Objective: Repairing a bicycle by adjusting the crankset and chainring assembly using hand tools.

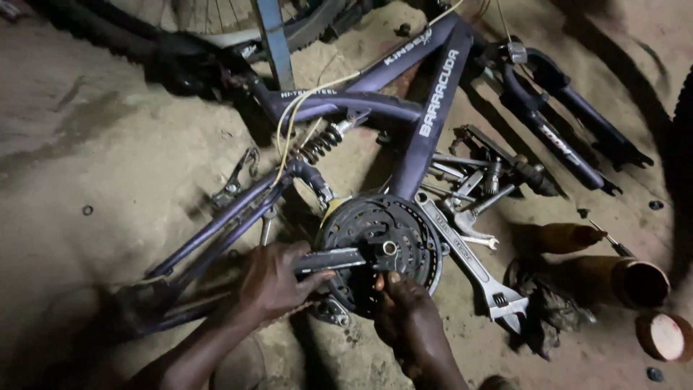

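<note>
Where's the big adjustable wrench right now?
The adjustable wrench lies on the dirt floor right of the chainring, just beyond the right hand.

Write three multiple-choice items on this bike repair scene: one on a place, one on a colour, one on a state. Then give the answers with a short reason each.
1. Where does the adjustable wrench lie?
A. on the ground right of the chainring
B. across the coil spring
C. in the left hand

2. What colour is the bicycle frame?
A. bright red
B. dark purple
C. white

3. What is the left hand doing?
A. resting flat on the ground
B. holding a hammer
C. gripping the crank arm

Answers:
1 A: the wrench rests on the dirt beside the chainring, its jaw end toward the viewer.
2 B: the tubes look dark purple.
3 C: its fingers wrap the crank arm, while the right hand touches the chainring near its centre.
</note>
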